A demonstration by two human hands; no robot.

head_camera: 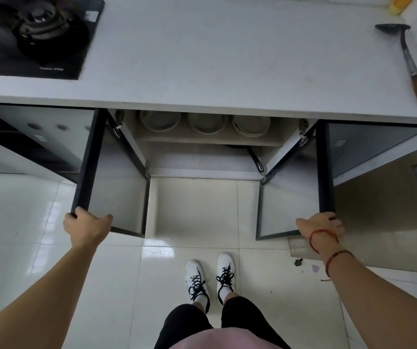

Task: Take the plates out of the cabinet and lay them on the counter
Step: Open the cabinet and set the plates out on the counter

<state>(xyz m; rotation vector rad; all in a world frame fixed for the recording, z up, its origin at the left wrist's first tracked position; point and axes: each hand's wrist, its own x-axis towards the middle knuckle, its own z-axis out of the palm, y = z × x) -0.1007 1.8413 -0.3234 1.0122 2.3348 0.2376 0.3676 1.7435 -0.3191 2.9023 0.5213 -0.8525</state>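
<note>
Plates [206, 123] sit stacked inside the cabinet [202, 141], centre frame, just below the counter [215, 59]. Left hand [86, 226] clasps the open left door [116, 187], right hand [320, 226] the right door [290, 197]. Next, probably: letting go and reaching in for a stack.

Both bare arms reach forward from the bottom corners of the view, nearly straight and spread wide apart. The left hand [86, 226] grips the near corner of the left cabinet door [116, 187], fingers hooked over its outer side and thumb lying along the inner face. The right hand [322, 226] mirrors it on the near corner of the right cabinet door [290, 197], fingers curled over the edge, with red string bracelets [323, 239] around the wrist and forearm.
</note>
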